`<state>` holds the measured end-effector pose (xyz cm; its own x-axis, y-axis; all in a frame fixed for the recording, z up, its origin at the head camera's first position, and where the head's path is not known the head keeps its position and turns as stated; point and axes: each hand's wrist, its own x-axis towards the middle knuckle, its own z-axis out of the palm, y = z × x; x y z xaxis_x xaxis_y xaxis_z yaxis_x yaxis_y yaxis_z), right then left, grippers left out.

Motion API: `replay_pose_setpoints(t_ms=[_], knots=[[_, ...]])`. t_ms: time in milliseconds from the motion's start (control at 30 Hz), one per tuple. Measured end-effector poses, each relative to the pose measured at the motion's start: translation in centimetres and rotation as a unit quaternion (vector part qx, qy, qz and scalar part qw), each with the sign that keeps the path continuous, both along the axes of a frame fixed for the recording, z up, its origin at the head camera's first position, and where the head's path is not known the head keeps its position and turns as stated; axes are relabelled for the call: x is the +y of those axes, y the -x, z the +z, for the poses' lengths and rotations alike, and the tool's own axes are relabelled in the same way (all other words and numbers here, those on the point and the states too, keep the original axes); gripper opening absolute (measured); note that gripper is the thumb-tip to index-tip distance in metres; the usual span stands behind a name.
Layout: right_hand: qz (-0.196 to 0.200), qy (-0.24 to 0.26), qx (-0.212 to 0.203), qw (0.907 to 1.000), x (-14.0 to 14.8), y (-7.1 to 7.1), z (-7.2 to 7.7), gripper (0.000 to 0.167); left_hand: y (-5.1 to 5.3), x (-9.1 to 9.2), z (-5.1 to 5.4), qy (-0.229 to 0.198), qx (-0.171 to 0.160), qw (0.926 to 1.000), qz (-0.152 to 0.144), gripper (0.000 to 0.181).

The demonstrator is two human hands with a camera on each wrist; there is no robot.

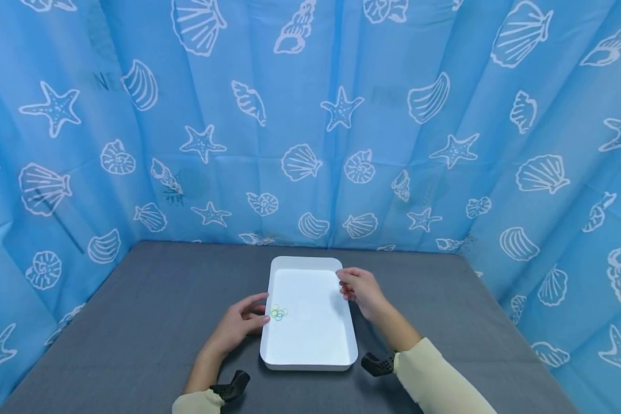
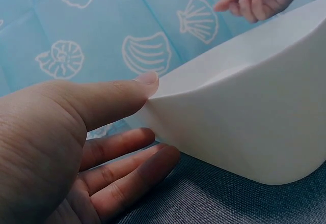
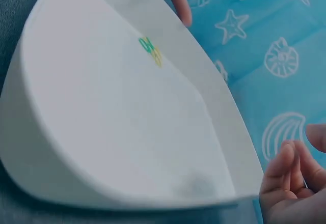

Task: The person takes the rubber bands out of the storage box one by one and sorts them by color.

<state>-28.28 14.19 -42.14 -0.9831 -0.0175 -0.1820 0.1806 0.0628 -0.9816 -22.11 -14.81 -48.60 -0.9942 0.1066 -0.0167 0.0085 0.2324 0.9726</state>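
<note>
Left hand (image 1: 237,321), fingers apart, apparently steadies tray (image 1: 313,345); right hand (image 1: 362,290), fingers together, hold unclear. Rings (image 1: 278,314) likely require fine pinching next.

Faint dark letters (image 1: 102,81), seemingly "NE", stood on the blue curtain (image 1: 310,129) toward the upper left of the head view. Nothing else could be read in any view.

Room above tray (image 1: 310,336) (walls (image 1: 309,367) around)
</note>
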Motion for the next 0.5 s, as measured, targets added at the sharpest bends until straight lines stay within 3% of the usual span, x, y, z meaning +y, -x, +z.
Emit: replay_pose_setpoints(t_ms=[167, 500], knots=[[0.043, -0.032, -0.019, 0.9984, -1.5, 0.4, 0.4, 0.026, -0.5, 0.4, 0.9, 0.007, -0.004, 0.9999, 0.010, 0.053], [0.182, -0.111, -0.027, 0.9765, -3.3, 1.3, 0.3, 0.032, 0.3, -0.2, -0.2, -0.011, -0.003, 0.9999, -0.006, 0.055]])
